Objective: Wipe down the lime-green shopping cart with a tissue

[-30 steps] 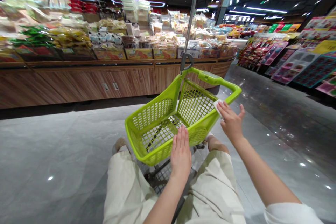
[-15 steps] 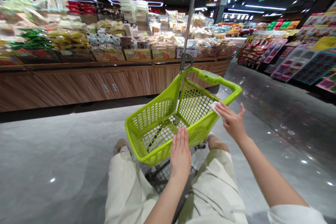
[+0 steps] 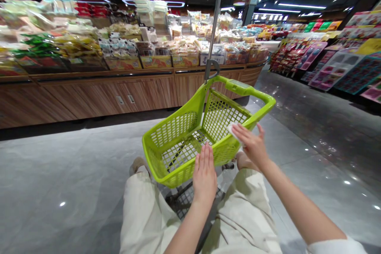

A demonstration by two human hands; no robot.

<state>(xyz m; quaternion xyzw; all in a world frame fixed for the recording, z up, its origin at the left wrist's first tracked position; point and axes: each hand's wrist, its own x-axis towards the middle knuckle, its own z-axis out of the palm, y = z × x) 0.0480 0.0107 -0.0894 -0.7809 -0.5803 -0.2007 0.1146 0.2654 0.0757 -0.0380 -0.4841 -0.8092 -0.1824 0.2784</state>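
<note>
A lime-green plastic shopping cart (image 3: 171,127) stands before me, its slatted basket holding nothing that I can see. On the near rim, my left hand (image 3: 205,170) lies flat with the fingers stretched out together. My right hand (image 3: 251,143) presses a white wipe (image 3: 233,129) onto the same rim, farther right and close to the handle (image 3: 266,103). Part of the wipe is hidden beneath the fingers. From the cart's far corner a grey pole (image 3: 216,20) rises, with a grey hook-shaped piece (image 3: 212,69) at its foot.
Behind the cart runs a wood-panelled display counter (image 3: 143,93) piled with packaged goods. More racks of packets (image 3: 324,61) line the right side. Glossy grey tiles (image 3: 74,166) cover the floor. My legs (image 3: 143,214) straddle the near side of the cart.
My right hand has slid the wipe along the near rim, leftward and slightly toward me, away from the handle. My left hand and the cart have hardly moved.
</note>
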